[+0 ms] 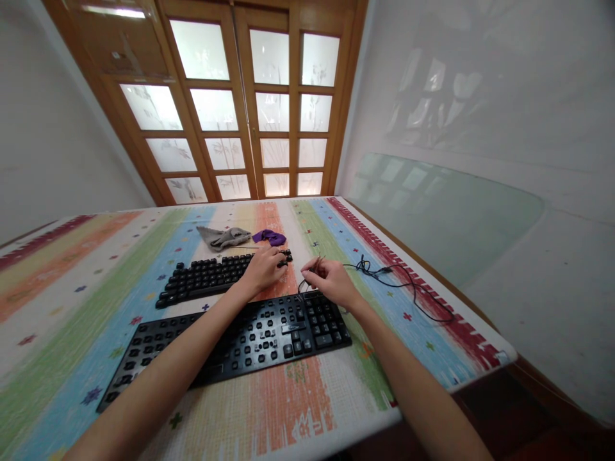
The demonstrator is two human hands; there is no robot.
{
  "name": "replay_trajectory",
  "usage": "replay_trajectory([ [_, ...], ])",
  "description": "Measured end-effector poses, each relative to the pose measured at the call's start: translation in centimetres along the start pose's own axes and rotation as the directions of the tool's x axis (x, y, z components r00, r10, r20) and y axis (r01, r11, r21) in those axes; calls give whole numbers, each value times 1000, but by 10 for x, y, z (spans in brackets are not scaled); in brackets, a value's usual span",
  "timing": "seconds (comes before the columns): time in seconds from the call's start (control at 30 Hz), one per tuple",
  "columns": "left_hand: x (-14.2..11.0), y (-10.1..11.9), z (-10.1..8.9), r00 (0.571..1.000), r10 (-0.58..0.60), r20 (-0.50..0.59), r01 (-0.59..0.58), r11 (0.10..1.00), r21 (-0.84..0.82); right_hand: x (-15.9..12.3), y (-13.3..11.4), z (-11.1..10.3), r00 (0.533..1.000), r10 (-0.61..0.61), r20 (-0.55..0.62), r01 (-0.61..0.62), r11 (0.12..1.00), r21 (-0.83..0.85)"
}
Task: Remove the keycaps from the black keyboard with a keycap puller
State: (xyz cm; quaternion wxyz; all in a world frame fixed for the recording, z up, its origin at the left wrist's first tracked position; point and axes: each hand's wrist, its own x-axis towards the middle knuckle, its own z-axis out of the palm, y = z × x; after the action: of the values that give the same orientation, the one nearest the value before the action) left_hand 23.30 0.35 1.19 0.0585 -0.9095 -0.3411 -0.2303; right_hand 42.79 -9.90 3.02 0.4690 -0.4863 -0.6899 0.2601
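A black keyboard (254,336) lies at a slant on the table, most of its keycaps off; the keys at its right end are still on. Just beyond it, loose black keycaps (206,278) stand in rows. My left hand (263,272) reaches over the right end of these rows, fingers closed around a dark keycap (282,263) at the tips. My right hand (329,280) hovers above the keyboard's upper right corner, thumb and fingers pinched. Thin brownish strands show above its fingers and a thin dark loop below; what it grips is unclear.
A grey cloth (223,237) and a purple cloth (270,237) lie behind the keycaps. A black cable (408,282) coils to the right. A striped, patterned tablecloth (62,326) covers the table. A wall stands along the right edge, wooden glazed doors (243,102) beyond.
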Motion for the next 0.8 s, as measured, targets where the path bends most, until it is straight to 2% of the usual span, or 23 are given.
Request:
replay_trajectory([
  [0.17,-28,25,-14,997,73,4,-73,995,-67,-3,0,1,987,8,159,-7,1000,-6],
  [0.33,-55,46,-19,983,177,48,-160,954,-254,-4,-1,0,980,6,200,0,1000,-30],
  [0.5,-65,49,-15,984,175,37,-151,922,-355,-5,-3,0,974,-5,227,6,1000,-3],
  [0.6,-67,48,-13,986,161,32,-139,923,-358,-6,-3,0,970,53,239,-63,997,37],
  [0.8,-68,49,-11,989,146,23,-129,929,-347,-8,-7,-2,928,123,351,-177,976,129],
])
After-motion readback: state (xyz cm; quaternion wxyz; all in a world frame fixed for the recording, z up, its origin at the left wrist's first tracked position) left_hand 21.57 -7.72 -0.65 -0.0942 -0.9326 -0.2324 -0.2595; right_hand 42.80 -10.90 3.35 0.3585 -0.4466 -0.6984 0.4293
